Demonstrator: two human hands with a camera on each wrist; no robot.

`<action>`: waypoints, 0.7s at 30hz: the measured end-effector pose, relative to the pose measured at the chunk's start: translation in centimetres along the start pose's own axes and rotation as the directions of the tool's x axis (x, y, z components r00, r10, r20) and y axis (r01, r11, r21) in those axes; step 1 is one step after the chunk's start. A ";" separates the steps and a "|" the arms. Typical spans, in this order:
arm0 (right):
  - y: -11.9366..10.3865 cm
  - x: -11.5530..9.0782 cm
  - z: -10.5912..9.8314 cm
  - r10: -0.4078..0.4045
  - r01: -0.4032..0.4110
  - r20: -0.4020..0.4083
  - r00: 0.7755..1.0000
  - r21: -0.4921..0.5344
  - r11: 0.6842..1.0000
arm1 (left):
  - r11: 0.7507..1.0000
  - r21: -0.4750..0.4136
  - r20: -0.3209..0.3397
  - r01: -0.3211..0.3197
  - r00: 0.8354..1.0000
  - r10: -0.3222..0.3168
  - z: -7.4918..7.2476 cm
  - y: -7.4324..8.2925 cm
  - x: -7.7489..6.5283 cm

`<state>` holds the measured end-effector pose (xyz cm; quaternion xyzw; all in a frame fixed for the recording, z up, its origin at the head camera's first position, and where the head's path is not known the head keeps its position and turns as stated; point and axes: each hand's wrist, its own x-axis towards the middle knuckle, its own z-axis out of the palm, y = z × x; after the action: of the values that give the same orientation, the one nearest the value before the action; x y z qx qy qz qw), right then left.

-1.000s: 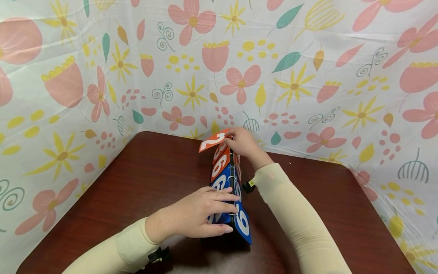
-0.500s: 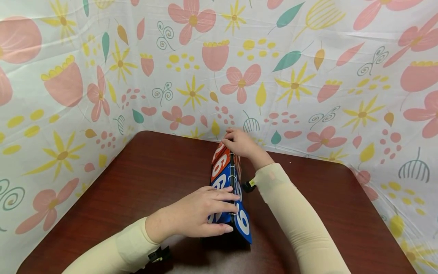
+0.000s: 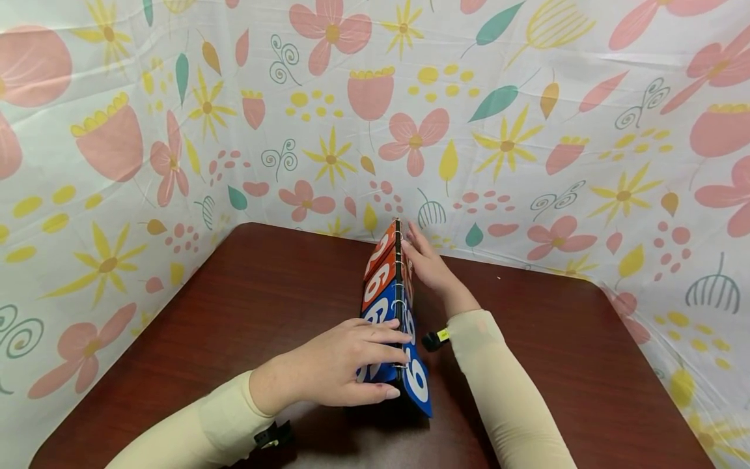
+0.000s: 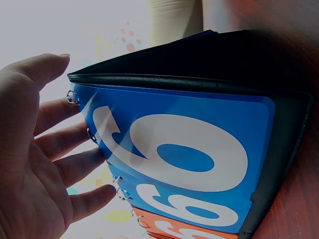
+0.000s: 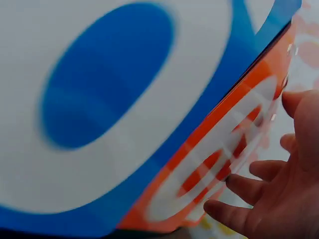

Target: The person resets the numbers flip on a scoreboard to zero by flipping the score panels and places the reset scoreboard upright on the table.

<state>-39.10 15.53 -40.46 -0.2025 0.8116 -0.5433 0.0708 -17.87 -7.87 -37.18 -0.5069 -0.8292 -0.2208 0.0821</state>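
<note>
A tent-shaped flip scoreboard with a black stand point(image 4: 199, 59) runs lengthwise away from me, its number cards hung on rings along the ridge. Blue cards point(image 3: 418, 381) hang at the near end and red cards point(image 3: 379, 281) at the far end. My left hand point(image 3: 336, 365) rests on the near end, straight fingers across the ridge. By the far end, on the right slope, is my right hand point(image 3: 431, 268), fingers spread and holding nothing. In the right wrist view its fingertips are right at a red card point(image 5: 219, 159). A red card showing 2 point(image 3: 381, 249) lies on the left slope.
The scoreboard stands on a dark red-brown table point(image 3: 281, 280) with rounded far corners. A white flowered cloth point(image 3: 515, 78) hangs behind it and along both sides. Each wrist carries a small black camera point(image 3: 435, 339) under the sleeve.
The red card with 2, held up at the far left by my right hand, has come down onto the left slope. My right hand has let go and shifted to the right slope; the left stays.
</note>
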 end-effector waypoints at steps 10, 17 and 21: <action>4.5 -0.3 -0.2 0.237 -0.235 -0.060 0.970 0.037 0.971 | 1.000 -0.012 0.000 0.004 1.000 -0.004 -0.1 0.1 0.1; 5.1 -0.5 -0.5 0.302 -0.298 -0.097 0.948 0.052 0.953 | 1.000 -0.022 -0.001 -0.003 1.000 0.003 -0.2 0.1 0.1; 5.2 -0.7 -0.5 0.310 -0.298 -0.103 0.945 0.116 0.947 | 1.000 -0.027 0.004 0.005 1.000 -0.004 -0.1 0.1 0.1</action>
<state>-39.91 17.95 -45.06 -0.0379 0.8081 -0.5766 0.1147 -17.85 -7.83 -37.01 -0.5065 -0.8274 -0.2312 0.0730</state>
